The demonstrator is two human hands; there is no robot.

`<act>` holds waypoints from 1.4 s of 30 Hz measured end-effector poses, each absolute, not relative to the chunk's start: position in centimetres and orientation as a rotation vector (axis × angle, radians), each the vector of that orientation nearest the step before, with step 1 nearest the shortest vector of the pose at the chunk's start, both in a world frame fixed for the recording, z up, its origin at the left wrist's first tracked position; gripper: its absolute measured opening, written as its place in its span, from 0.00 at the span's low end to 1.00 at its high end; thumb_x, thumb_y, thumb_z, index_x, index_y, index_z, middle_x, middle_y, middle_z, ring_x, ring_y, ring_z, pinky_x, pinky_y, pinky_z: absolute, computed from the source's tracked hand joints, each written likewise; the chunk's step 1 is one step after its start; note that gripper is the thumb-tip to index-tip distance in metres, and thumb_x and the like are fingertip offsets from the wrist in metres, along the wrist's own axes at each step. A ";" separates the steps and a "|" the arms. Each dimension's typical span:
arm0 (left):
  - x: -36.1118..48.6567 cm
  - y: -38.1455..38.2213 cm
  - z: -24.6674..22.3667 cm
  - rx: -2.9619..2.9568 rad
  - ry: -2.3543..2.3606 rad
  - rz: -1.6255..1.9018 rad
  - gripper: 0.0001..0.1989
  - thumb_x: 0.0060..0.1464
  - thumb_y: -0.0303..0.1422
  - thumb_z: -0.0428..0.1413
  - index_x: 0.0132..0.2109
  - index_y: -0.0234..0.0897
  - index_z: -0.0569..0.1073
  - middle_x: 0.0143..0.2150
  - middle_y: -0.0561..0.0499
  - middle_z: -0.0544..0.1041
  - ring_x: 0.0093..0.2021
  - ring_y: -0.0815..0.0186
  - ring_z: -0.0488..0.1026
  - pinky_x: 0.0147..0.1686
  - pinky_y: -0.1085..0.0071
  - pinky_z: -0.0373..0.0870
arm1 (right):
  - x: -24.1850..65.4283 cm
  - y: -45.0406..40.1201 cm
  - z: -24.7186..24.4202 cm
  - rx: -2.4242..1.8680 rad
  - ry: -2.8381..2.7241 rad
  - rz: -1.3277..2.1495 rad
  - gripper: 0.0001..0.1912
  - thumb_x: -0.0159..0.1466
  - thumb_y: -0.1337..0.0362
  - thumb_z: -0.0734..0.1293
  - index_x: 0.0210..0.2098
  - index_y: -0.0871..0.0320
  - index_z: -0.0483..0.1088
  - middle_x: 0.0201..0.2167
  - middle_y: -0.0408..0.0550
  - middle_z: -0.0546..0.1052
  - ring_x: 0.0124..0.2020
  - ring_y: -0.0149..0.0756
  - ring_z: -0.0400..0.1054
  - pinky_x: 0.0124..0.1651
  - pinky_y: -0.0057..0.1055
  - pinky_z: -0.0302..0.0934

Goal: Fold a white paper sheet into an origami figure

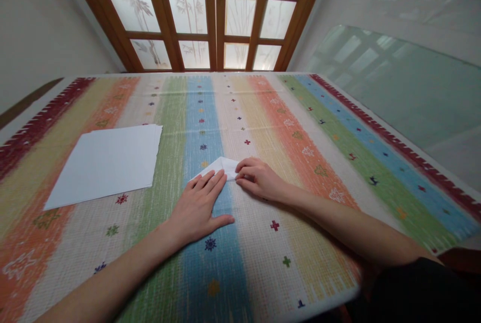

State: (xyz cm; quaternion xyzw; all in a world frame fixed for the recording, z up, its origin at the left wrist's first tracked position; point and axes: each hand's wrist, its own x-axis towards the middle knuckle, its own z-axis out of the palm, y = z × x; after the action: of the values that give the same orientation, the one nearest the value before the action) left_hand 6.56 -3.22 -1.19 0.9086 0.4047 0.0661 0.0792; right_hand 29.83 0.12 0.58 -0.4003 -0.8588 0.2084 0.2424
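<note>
A small folded piece of white paper (221, 164) lies on the striped tablecloth in the middle of the head view, its top edge rising to a blunt peak. My left hand (201, 205) rests flat across its left part, fingers stretched out and thumb apart, pressing it down. At the paper's right end, my right hand (257, 176) pinches the edge between thumb and curled fingers. Both hands cover parts of the paper, so its full outline is hidden.
Left of my hands lies a stack of white paper sheets (108, 162) with slightly uneven edges. A colourful striped tablecloth (278, 243) covers the table. Beyond the far edge stand wooden doors with glass panes (210, 17). A pale glass panel (398, 82) leans along the right wall.
</note>
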 end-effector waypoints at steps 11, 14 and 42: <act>6.4 -3.2 -1.2 2.747 1.177 0.189 0.47 0.53 0.62 0.49 0.71 0.38 0.52 0.70 0.43 0.57 0.69 0.49 0.52 0.64 0.52 0.47 | 29.1 -1.1 -0.5 -1.011 -2.466 0.238 0.12 0.68 0.65 0.60 0.45 0.58 0.75 0.41 0.50 0.78 0.42 0.39 0.67 0.51 0.40 0.56; 6.4 -3.2 -1.2 2.744 1.169 0.197 0.46 0.54 0.62 0.48 0.70 0.39 0.53 0.70 0.43 0.57 0.69 0.49 0.52 0.64 0.52 0.48 | 29.0 -1.4 -0.7 -1.039 -2.480 0.201 0.13 0.69 0.65 0.60 0.44 0.58 0.75 0.42 0.51 0.78 0.43 0.40 0.66 0.51 0.40 0.55; 3.5 -5.4 -0.5 2.864 1.296 0.186 0.39 0.59 0.57 0.46 0.66 0.32 0.61 0.67 0.37 0.62 0.66 0.48 0.59 0.61 0.51 0.55 | 30.0 -2.9 0.6 -1.087 -2.730 0.125 0.20 0.70 0.57 0.60 0.56 0.60 0.68 0.59 0.55 0.71 0.60 0.51 0.61 0.62 0.53 0.47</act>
State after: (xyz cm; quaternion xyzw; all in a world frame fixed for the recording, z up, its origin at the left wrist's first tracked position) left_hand 3.52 -5.38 -0.45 0.9094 0.4116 0.0591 -0.0037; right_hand 29.99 -2.92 0.64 -0.3678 -0.9235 0.0421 0.1002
